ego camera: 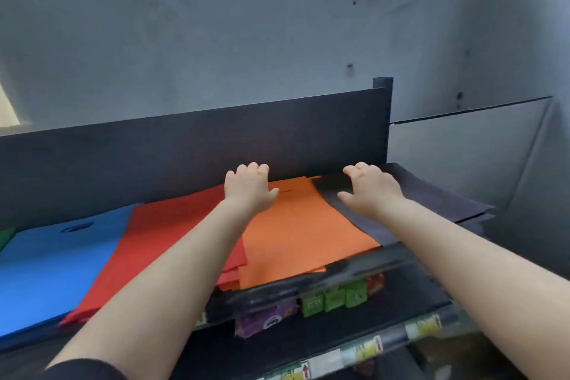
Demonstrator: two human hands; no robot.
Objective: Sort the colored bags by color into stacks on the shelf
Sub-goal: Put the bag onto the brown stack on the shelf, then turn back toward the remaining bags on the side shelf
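Hands at frame centre, open and flat: left hand (248,187) on flat orange fabric bags (296,231), right hand (371,191) on dark grey bags (431,197). Red (172,244) and blue (46,268) stacks at left. Risk: overhanging stacks slipping off shelf (324,284) if pushed unevenly.

The green bag (6,237) is nearly all lost past the left edge, only a corner showing. The blue stack (46,271) is cut off there too. Both forearms cover parts of the red stack (160,241) and the dark stack (431,197). The left hand (248,187) hides the orange stack's (296,231) far corner. Below, the packets (333,299) and the shelf-edge labels (364,348) are too smeared to read.
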